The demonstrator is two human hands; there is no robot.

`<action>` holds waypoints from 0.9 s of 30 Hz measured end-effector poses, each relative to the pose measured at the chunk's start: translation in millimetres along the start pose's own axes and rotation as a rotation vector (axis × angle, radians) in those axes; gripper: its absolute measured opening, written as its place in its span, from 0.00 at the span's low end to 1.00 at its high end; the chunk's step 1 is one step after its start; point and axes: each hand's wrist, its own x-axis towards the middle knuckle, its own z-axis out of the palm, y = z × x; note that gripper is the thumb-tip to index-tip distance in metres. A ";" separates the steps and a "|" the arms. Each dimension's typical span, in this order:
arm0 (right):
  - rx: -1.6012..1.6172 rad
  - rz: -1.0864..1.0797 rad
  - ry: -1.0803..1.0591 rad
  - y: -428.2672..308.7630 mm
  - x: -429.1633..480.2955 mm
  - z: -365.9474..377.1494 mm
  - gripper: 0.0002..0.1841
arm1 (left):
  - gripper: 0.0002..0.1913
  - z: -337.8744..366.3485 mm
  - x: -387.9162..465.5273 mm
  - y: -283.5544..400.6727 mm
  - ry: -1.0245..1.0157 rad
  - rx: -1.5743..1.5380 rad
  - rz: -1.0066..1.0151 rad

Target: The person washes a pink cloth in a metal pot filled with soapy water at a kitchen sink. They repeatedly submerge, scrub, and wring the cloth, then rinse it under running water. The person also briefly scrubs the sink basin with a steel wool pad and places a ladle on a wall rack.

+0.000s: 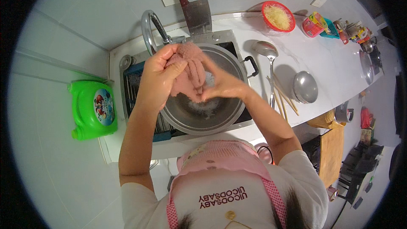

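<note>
A crumpled pink cloth (190,76) is held above a large metal pot (206,119) that sits over the sink. My left hand (162,73) grips the cloth's left side, thumb across its front. At the cloth's right side is my right hand (222,84), slightly blurred, with thumb and fingers spread around it; the fingertips behind the cloth are partly hidden. Foamy water shows inside the pot. Just behind my left hand rises a curved chrome faucet (148,28).
A cleaver (197,16) stands against the wall behind the sink. Right of the pot's handle (252,66) lie a metal ladle (272,70), wooden chopsticks (281,101) and metal bowls (306,87). Farther back is a red basket (265,16) of pale shreds. A green jug (86,109) stands at left.
</note>
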 end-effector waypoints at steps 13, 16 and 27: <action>-0.178 0.415 0.219 205.7 19.8 10.4 0.23 | 0.19 -81.5 2.9 -206.5 0.531 -0.309 -0.502; -0.204 0.705 0.388 242.3 42.7 22.7 0.31 | 0.28 -96.3 11.4 -256.4 0.688 -0.219 -0.619; -0.177 0.535 0.233 178.0 39.6 70.5 0.16 | 0.39 -54.5 13.3 -312.6 0.461 -0.909 -1.017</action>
